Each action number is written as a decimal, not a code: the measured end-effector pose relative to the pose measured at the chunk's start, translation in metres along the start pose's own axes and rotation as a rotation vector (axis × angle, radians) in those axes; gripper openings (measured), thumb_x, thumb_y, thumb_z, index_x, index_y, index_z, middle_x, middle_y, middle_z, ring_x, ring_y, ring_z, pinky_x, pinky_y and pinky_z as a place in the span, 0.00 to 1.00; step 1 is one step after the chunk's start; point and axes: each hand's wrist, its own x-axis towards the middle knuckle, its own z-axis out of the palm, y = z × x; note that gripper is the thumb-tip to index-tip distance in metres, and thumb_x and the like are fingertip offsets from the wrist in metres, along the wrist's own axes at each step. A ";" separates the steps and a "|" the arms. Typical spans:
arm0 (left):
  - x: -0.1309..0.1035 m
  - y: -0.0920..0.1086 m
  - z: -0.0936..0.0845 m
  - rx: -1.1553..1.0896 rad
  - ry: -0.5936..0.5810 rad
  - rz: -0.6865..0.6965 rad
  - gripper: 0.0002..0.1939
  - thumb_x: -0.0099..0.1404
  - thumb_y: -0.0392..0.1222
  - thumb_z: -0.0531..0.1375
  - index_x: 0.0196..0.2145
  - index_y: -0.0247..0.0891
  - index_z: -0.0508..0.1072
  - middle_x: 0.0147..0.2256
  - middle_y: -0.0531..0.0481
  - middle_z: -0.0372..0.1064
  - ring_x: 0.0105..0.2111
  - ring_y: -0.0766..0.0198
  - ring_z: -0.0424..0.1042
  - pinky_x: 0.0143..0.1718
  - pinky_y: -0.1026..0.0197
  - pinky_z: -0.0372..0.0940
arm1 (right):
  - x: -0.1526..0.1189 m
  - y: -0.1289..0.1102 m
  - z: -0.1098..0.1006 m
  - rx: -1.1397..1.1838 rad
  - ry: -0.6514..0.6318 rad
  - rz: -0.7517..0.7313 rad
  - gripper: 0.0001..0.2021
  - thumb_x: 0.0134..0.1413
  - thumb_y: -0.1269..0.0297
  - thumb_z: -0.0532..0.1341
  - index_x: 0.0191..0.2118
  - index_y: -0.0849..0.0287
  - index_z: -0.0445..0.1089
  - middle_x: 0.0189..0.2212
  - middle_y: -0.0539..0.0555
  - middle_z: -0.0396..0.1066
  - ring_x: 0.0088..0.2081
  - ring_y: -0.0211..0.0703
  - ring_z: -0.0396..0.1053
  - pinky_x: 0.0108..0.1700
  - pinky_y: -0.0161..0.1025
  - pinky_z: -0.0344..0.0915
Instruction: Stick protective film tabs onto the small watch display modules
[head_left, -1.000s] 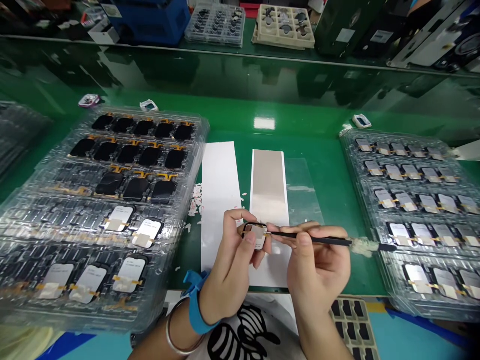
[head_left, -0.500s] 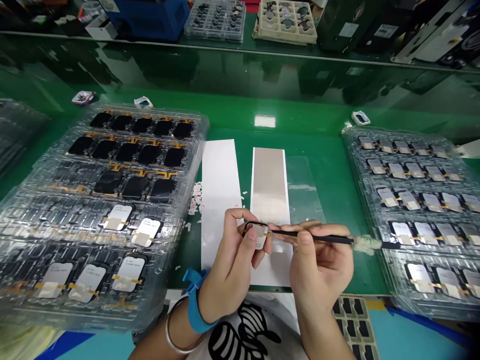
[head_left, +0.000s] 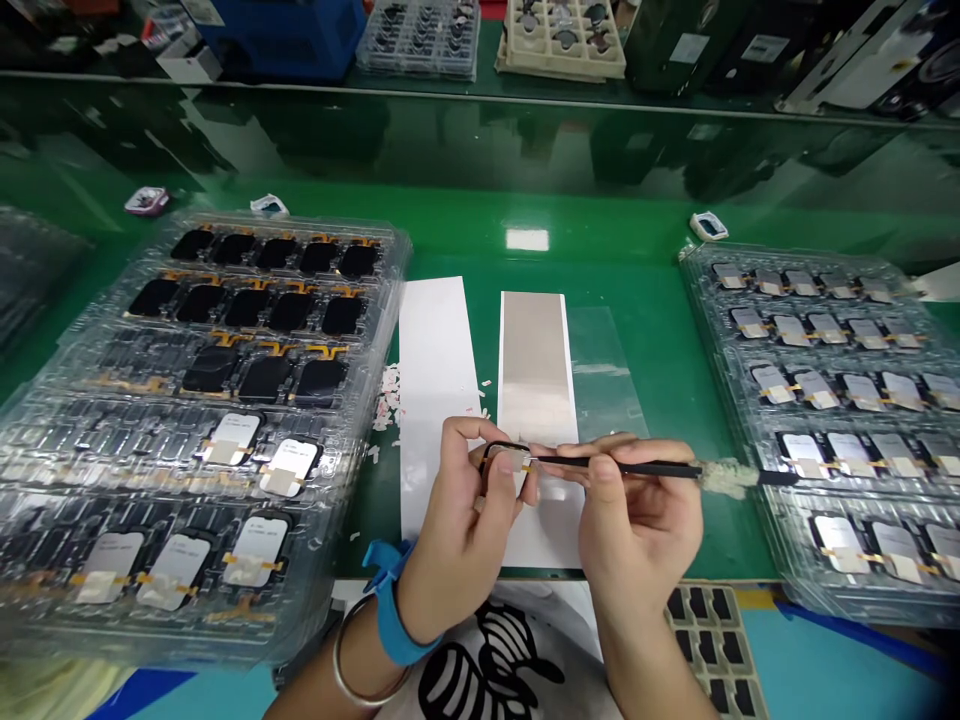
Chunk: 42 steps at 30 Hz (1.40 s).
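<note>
Between its thumb and fingers, my left hand (head_left: 469, 515) holds a small display module (head_left: 516, 462) with a silvery back and a dark rim. A blue band circles that wrist. My right hand (head_left: 643, 515) grips a thin black tool (head_left: 645, 467) like a pen; its tip meets the module's right edge near an orange flex strip. Pale material is wrapped round the tool's rear part. Beneath the hands lie a white sheet (head_left: 437, 370) and a grey-beige strip with white borders (head_left: 535, 360).
Clear trays of modules stand at left (head_left: 375, 400) and right (head_left: 712, 380). A transparent film (head_left: 607, 370) lies beside the strip, and paper scraps (head_left: 388, 400) beside the white sheet. A shelf edge (head_left: 487, 98) crosses behind, and a beige tray (head_left: 735, 625) sits below the table edge.
The whole view has shifted slightly. The module appears tilted a little more in my left hand, while the tool's tip stays at its right edge.
</note>
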 end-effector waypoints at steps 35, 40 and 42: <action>0.002 -0.011 0.023 1.059 -0.637 0.497 0.06 0.73 0.33 0.52 0.42 0.36 0.68 0.35 0.47 0.74 0.36 0.57 0.74 0.36 0.53 0.74 | 0.004 0.000 -0.109 -0.316 -0.189 0.141 0.02 0.61 0.70 0.63 0.37 0.57 0.69 0.37 0.50 0.70 0.31 0.40 0.80 0.34 0.35 0.80; 0.004 -0.006 0.021 0.876 -0.420 0.395 0.04 0.71 0.33 0.55 0.38 0.38 0.68 0.31 0.51 0.71 0.31 0.62 0.71 0.31 0.60 0.69 | 0.009 -0.008 -0.105 -0.180 -0.055 0.092 0.05 0.61 0.70 0.63 0.38 0.56 0.66 0.31 0.48 0.74 0.27 0.39 0.79 0.29 0.35 0.79; 0.005 -0.005 0.019 0.817 -0.339 0.371 0.04 0.71 0.33 0.56 0.41 0.39 0.69 0.33 0.52 0.73 0.32 0.65 0.72 0.32 0.63 0.68 | 0.007 -0.017 -0.098 -0.148 0.027 0.040 0.05 0.61 0.72 0.62 0.39 0.56 0.65 0.30 0.49 0.75 0.28 0.40 0.79 0.29 0.36 0.80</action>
